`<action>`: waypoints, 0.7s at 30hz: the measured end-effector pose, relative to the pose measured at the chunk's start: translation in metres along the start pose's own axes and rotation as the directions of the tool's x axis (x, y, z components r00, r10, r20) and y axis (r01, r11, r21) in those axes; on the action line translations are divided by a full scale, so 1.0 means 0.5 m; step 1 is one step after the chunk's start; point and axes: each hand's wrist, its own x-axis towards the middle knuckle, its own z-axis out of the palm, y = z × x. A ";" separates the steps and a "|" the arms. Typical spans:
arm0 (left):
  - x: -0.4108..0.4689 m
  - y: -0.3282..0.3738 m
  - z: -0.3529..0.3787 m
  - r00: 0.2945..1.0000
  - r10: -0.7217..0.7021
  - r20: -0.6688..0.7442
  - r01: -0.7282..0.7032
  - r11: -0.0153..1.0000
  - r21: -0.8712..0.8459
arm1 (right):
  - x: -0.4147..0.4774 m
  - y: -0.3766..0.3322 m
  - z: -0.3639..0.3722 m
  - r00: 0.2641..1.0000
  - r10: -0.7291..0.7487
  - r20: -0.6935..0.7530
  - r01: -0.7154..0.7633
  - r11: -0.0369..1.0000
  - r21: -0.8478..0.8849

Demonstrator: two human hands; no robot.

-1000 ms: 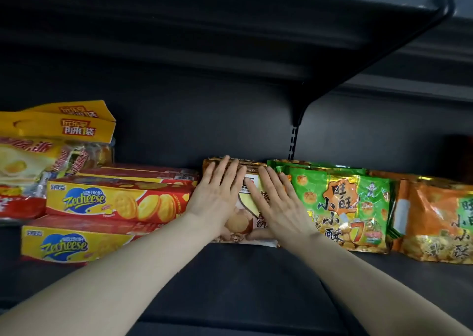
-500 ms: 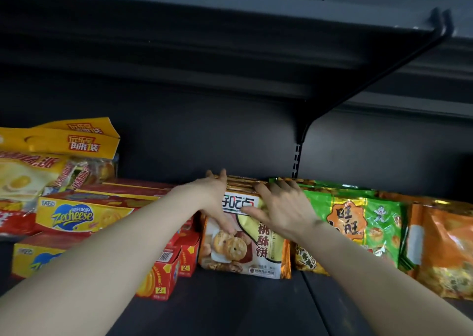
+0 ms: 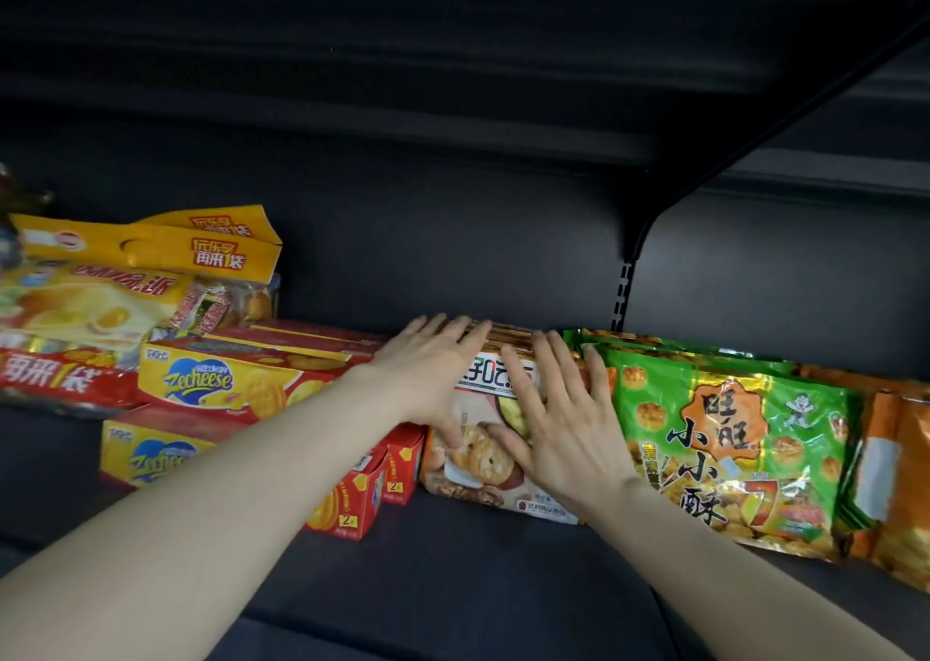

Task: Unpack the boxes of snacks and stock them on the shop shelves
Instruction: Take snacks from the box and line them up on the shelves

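A row of walnut-cookie bags (image 3: 475, 479) stands upright on the dark shelf (image 3: 453, 575), between the boxes and the green bags. My left hand (image 3: 433, 373) lies flat on the front bag's upper left with straight fingers. My right hand (image 3: 558, 419) presses flat on the bag's right half, fingers spread toward its top edge. Both hands cover most of the front bag; only its label strip and lower picture show.
Yellow and red Zecheese boxes (image 3: 221, 383) are stacked to the left, with yellow and red pastry bags (image 3: 100, 303) behind them. Green rice-cracker bags (image 3: 729, 439) and orange bags (image 3: 896, 484) stand to the right. An upper shelf and its bracket (image 3: 639, 237) hang overhead.
Half a second ago my fingers curled over the bags' top edge; now both hands lie flat against the front bag. The view has shifted slightly closer.
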 end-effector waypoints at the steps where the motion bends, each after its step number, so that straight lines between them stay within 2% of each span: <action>1: -0.002 0.004 0.001 1.000 -0.010 -0.021 0.010 1.000 0.013 | 0.001 0.002 0.004 1.000 0.000 0.020 0.000 1.000 -0.001; 5: -0.014 0.009 -0.001 0.996 -0.010 -0.087 0.019 0.995 0.096 | 0.006 0.003 0.006 0.996 0.010 0.086 -0.008 1.000 -0.018; 8: -0.055 0.002 0.001 0.975 0.040 -0.220 0.000 0.983 0.181 | 0.004 0.004 -0.010 0.997 0.011 0.081 -0.011 1.000 -0.004; 11: -0.117 -0.043 0.000 0.925 0.080 -0.371 -0.039 0.993 0.115 | 0.007 0.000 -0.049 0.999 0.046 0.015 -0.046 0.999 0.012; 13: -0.170 -0.101 -0.004 0.912 0.073 -0.403 -0.063 0.997 0.037 | 0.021 -0.025 -0.082 0.997 0.067 -0.048 -0.065 0.997 0.029; 17: -0.274 -0.243 0.003 0.955 0.015 -0.297 -0.028 0.999 -0.039 | 0.062 -0.150 -0.150 0.989 0.039 -0.141 -0.021 0.992 0.123; 21: -0.348 -0.351 0.046 0.987 0.034 -0.158 -0.029 0.999 0.039 | 0.094 -0.298 -0.182 0.990 -0.117 -0.077 0.127 0.983 0.132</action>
